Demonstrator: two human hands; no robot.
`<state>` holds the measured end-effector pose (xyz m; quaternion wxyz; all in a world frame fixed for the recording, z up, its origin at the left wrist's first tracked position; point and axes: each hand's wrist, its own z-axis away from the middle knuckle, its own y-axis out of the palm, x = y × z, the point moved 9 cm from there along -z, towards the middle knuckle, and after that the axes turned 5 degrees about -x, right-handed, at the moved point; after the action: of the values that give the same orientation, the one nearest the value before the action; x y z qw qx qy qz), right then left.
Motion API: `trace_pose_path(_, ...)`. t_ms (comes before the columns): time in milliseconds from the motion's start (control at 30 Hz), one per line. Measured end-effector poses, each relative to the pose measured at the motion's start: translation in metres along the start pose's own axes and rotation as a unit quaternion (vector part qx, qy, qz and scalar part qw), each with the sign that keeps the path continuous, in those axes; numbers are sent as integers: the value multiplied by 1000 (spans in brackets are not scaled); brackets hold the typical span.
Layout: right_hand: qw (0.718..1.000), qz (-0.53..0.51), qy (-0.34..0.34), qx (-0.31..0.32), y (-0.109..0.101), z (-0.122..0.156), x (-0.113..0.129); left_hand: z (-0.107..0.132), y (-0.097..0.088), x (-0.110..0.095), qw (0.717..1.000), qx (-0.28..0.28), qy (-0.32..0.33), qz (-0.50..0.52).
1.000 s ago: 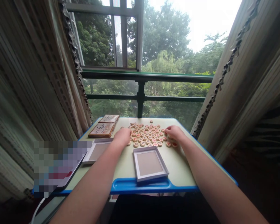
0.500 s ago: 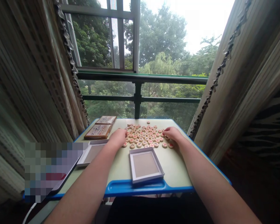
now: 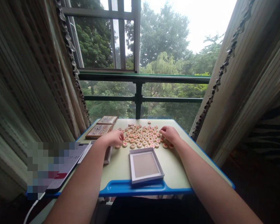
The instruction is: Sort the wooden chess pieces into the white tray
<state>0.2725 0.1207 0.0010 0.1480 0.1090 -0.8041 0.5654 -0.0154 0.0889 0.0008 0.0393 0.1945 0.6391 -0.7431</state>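
Many round wooden Chinese chess pieces (image 3: 143,135) with red or dark characters lie spread in the middle of the table. My left hand (image 3: 114,137) is at their left edge, fingers curled together and pointing down; whatever is between them is hidden. One piece (image 3: 125,144) lies just to the right of it. At the right edge my right hand (image 3: 170,134) has its thumb and fingers drawn together among the pieces. I cannot make out what is in its fingertips. A shallow white open box (image 3: 146,180) sits in front of the pieces.
Two printed boxes (image 3: 99,130) lie at the back left. Another white tray (image 3: 108,155) is partly behind my left forearm. A device with a blurred screen (image 3: 65,168) is at the left edge. The table's front has a blue trough (image 3: 114,186); a window railing (image 3: 172,78) stands beyond.
My left hand has moved left, away from the pieces' middle, and the piece near it shows more fully. My right hand has shifted slightly to the left.
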Motion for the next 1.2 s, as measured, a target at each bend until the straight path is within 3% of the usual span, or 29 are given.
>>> trace_pose_path(67, 1000, 1, -4, -4, 0, 0, 1, 4, 4, -1, 1000, 20, -1, -1)
trace_pose_path(300, 1000, 0, -20, -14, 0, -2, 3, 3, 8, -3, 997, 9, 14, -77)
trace_pose_path(733, 999, 5, -46, -12, 4, -1, 7, -4, 9, -13, 997, 6, 53, 58)
trace_pose_path(900, 999, -2, -41, -7, 6, -1, 5, -7, 5, -9, 998, -14, 50, 44)
trace_pose_path(1067, 999, -8, -34, -6, 6, 0, 5, -8, 8, -4, 999, 2, 30, 25)
trace_pose_path(1200, 1000, -5, -28, -7, 6, 0, 6, -10, -4, -1, 998, -65, 16, -22)
